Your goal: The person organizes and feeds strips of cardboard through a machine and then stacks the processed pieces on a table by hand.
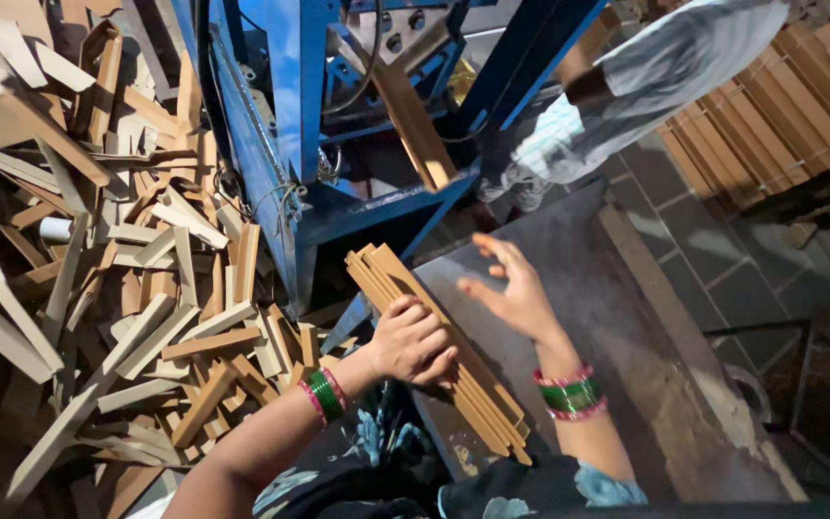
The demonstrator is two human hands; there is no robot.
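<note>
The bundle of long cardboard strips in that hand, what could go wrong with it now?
1. Only the left hand grips the bundle of strips; the right hand hovers open beside it, so the strips might fan apart and slide.
2. The bundle lies along the edge of the dark table, so loose strips could drop onto the scrap pile.
3. The strips' upper ends point towards the blue machine and might catch on it.

Your left hand (413, 342) grips a bundle of tan cardboard strips (434, 346) on the dull grey worktop (617, 317). You wear green bangles edged in pink on both wrists, and your dark clothing carries a pale blue floral print. The machine frame (290, 115) is bright blue; the scrap pile (136, 279) is brown and beige.
</note>
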